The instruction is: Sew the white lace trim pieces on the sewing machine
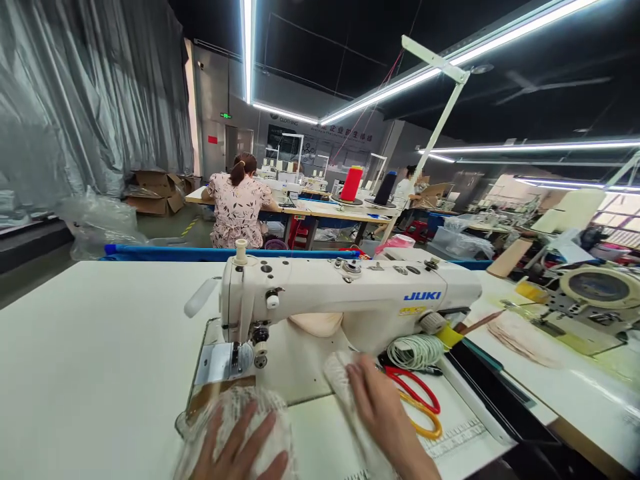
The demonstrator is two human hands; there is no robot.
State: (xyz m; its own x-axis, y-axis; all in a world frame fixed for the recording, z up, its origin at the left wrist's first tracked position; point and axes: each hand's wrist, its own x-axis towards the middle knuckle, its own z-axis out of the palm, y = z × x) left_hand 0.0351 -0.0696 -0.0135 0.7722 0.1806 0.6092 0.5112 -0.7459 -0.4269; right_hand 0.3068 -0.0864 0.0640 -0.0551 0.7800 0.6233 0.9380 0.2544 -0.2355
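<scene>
A white sewing machine [320, 290] stands on a pale table. My left hand [240, 447] lies with fingers spread on a whitish textured cloth piece [255, 403], in front of the needle area. To the right, my right hand [375, 400] has its fingers bent together on the edge of a second whitish cloth [340, 377], which hangs down along the hand. Blurring softens both hands. Under the machine arm a cream cloth piece [317, 323] is partly hidden.
Red-handled scissors [415, 387], a yellow-orange handle [425, 420] and a coil of pale cord [415, 352] lie right of my right hand. Another machine [600, 287] stands at the far right. A person [243, 203] sits at a table ahead, back turned.
</scene>
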